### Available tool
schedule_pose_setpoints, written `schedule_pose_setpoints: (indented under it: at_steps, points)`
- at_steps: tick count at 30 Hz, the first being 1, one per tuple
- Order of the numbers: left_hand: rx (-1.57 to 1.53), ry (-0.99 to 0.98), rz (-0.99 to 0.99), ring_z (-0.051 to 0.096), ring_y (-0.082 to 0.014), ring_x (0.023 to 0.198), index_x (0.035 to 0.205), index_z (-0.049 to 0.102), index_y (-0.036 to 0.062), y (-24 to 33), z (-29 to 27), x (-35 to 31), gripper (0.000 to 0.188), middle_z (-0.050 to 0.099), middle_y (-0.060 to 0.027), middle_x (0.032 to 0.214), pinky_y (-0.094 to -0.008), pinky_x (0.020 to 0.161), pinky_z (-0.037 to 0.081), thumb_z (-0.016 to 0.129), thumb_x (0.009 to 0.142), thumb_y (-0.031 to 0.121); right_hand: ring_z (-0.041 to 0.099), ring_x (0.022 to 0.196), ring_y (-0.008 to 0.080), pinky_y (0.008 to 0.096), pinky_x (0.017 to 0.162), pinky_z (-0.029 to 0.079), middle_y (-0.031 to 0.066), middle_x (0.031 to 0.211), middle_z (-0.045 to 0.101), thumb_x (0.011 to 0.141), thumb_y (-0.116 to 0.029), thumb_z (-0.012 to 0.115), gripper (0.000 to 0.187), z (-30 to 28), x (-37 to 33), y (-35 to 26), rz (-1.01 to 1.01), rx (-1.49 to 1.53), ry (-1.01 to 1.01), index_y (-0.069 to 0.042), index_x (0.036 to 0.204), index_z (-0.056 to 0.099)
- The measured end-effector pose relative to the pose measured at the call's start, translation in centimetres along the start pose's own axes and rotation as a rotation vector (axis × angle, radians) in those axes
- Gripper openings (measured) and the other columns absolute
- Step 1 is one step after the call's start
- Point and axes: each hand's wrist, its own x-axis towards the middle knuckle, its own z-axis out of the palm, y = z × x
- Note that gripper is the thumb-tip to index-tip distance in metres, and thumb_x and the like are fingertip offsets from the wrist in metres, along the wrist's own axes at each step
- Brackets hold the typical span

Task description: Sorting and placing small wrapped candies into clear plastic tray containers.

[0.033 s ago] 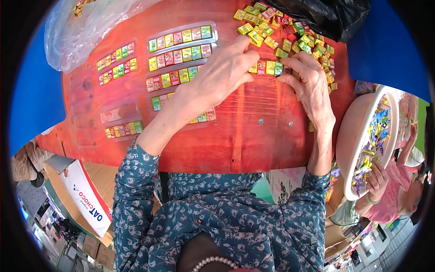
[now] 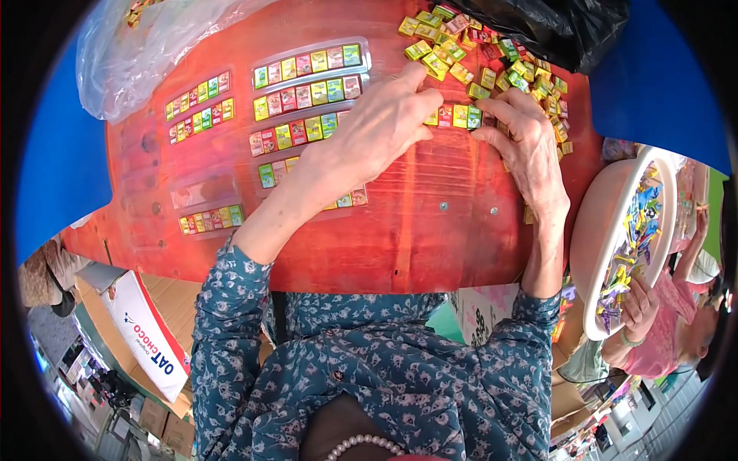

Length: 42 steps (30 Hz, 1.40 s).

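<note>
A short row of small coloured boxes (image 2: 460,116), yellow, red and green, lies on the red tabletop (image 2: 338,257) between my hands. My left hand (image 2: 377,123) is closed at the row's left end, its fingertips pinched there. At the right end, the thumb and fingers of my right hand (image 2: 530,142) press against the row. My fingers cover both ends of it. Just beyond them spreads a loose heap of the same little boxes (image 2: 437,65). Under and beside my left forearm are clear plastic trays (image 2: 367,58) with filled rows of these boxes; my arm hides part of them.
Further left lie more filled rows (image 2: 200,96) and another tray (image 2: 211,219). A clear plastic bag (image 2: 123,77) covers the far left corner, a black bag (image 2: 538,31) the far right. At right, another person's hand (image 2: 639,307) reaches into a pale tub (image 2: 596,230) of wrapped pieces.
</note>
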Motion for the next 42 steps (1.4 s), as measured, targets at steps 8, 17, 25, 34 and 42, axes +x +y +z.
schedule_pose_setpoints:
  at_steps: [8,17,25,34,42]
  points:
    - [-0.041,0.048,-0.011,0.058,-0.0361,0.088,0.104,0.060,-0.0041,-0.1,0.6,0.4,0.029,0.052,-0.0177,0.097,-0.0459,0.074,0.044,0.074,0.079,0.001,0.061,0.093,0.0333,0.0413,0.082,0.050,0.0137,0.092,0.062,0.074,-0.003,0.076,0.029,-0.5,-0.2,-0.2,0.025,-0.024,-0.031,0.001,0.102,0.069]
    - [-0.046,0.043,0.006,0.061,-0.0389,0.087,0.086,0.054,-0.0048,0.4,0.6,0.1,0.024,0.053,-0.0214,0.099,-0.0484,0.073,0.048,0.077,0.078,0.000,0.062,0.091,0.0367,0.0431,0.079,0.051,0.0156,0.096,0.063,0.074,-0.008,0.080,0.032,-1.4,-0.2,0.2,0.060,-0.002,0.028,0.002,0.103,0.069]
    - [-0.102,0.043,-0.047,0.060,-0.0410,0.092,0.102,0.051,-0.0049,0.7,-0.3,-0.2,0.029,0.051,-0.0221,0.104,-0.0498,0.078,0.048,0.072,0.084,0.004,0.065,0.089,0.0406,0.0445,0.077,0.053,0.0176,0.099,0.064,0.082,-0.003,0.071,0.023,-1.0,2.0,3.1,0.105,-0.214,0.186,-0.001,0.105,0.069]
    - [-0.009,0.133,0.077,0.055,-0.0424,0.087,0.121,0.045,-0.0001,-1.0,-2.7,-1.6,0.051,0.049,-0.0211,0.101,-0.0471,0.075,0.047,0.075,0.079,-0.002,0.064,0.090,0.0352,0.0411,0.078,0.053,0.0164,0.096,0.065,0.080,0.004,0.069,0.023,-0.4,2.4,-1.9,-0.096,0.085,0.046,0.002,0.103,0.067]
    - [-0.053,0.048,-0.079,0.056,-0.0420,0.088,0.114,0.050,-0.0024,-0.5,-3.2,-1.8,0.046,0.051,-0.0205,0.099,-0.0482,0.076,0.046,0.075,0.076,-0.005,0.059,0.099,0.0348,0.0436,0.088,0.050,0.0166,0.108,0.062,0.078,-0.002,0.057,0.023,2.2,4.2,-4.6,-0.362,-0.061,-0.121,0.001,0.099,0.064]
